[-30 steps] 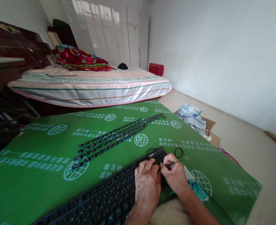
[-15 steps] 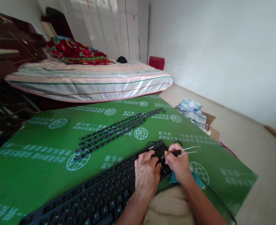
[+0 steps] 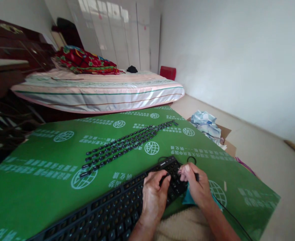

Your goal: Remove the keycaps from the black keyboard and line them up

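A black keyboard (image 3: 94, 209) lies slantwise along the near side of the green table, many key places bare and some keycaps still on. Over its number-pad end, my left hand (image 3: 154, 189) is closed, thumb and forefinger pinching a small black keycap (image 3: 163, 179). To the right, my right hand (image 3: 196, 184) is closed round a wire keycap puller, whose black handle (image 3: 197, 176) shows beside the fingers; its wires are mostly hidden or blurred. Removed keycaps (image 3: 119, 147) lie in several slanting rows beyond the keyboard.
The green table (image 3: 42, 164) bears white printing. A teal cloth (image 3: 189, 197) lies under my right wrist, and a black cable (image 3: 232, 214) trails to the right. Crumpled packaging (image 3: 205, 122) sits in a carton on the floor. A bed (image 3: 99, 90) stands behind the table.
My left fingers have risen from flat on the keys into a pinch on a keycap. My right hand has turned the puller, so its wires no longer stick out to the right.
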A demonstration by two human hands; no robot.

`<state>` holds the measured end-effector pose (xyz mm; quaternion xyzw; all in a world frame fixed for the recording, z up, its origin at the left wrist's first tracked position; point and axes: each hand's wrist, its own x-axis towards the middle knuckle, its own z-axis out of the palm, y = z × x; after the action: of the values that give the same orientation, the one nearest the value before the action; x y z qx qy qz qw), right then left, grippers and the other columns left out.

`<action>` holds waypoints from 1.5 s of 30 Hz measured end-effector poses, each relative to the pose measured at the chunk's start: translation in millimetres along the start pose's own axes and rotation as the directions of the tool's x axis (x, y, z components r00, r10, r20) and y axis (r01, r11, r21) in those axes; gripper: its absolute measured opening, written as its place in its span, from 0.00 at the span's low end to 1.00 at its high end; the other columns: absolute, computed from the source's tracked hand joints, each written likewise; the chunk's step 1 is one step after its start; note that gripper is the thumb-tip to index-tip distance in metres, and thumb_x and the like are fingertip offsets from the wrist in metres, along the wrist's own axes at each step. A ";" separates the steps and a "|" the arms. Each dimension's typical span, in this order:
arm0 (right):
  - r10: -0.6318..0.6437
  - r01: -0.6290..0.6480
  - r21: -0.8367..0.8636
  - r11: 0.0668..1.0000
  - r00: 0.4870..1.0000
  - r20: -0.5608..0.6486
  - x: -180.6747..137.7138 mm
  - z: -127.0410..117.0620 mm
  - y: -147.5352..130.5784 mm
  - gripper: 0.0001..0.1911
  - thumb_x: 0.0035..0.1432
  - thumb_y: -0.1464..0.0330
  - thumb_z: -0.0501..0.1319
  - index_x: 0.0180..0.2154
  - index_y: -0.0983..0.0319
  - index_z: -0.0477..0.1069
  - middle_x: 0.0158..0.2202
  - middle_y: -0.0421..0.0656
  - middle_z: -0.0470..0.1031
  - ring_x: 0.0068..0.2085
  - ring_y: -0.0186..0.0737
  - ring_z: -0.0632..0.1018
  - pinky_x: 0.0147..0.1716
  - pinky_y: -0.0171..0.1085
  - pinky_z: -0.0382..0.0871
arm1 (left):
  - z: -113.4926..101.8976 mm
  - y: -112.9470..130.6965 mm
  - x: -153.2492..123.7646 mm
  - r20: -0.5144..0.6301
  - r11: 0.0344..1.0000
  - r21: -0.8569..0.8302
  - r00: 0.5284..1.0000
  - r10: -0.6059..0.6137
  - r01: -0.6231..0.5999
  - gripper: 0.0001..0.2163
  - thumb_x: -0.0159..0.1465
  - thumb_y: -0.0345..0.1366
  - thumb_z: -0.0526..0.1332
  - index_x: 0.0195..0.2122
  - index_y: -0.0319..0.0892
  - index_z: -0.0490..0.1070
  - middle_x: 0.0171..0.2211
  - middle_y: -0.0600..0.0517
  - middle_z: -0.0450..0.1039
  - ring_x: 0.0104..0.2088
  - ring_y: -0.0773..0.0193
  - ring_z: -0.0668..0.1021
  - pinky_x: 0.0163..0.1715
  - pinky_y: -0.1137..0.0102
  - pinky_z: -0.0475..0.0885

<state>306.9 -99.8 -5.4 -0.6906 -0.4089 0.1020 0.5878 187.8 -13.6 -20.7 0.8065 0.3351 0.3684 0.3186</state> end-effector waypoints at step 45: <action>0.337 -0.286 -0.495 0.820 0.942 0.014 219.3 51.6 103.3 0.07 0.41 0.65 0.67 0.25 0.61 0.71 0.20 0.37 0.73 0.23 0.33 0.74 0.23 0.29 0.62 | 9.7 -20.5 -10.1 -0.085 0.999 0.014 0.996 0.030 -0.029 0.10 0.61 0.43 0.55 0.31 0.48 0.74 0.26 0.54 0.75 0.28 0.63 0.77 0.30 0.70 0.71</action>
<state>462.2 90.6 -38.3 -0.8673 -0.3319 0.1251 0.3492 184.4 -12.3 -45.2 0.7970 0.3386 0.4050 0.2934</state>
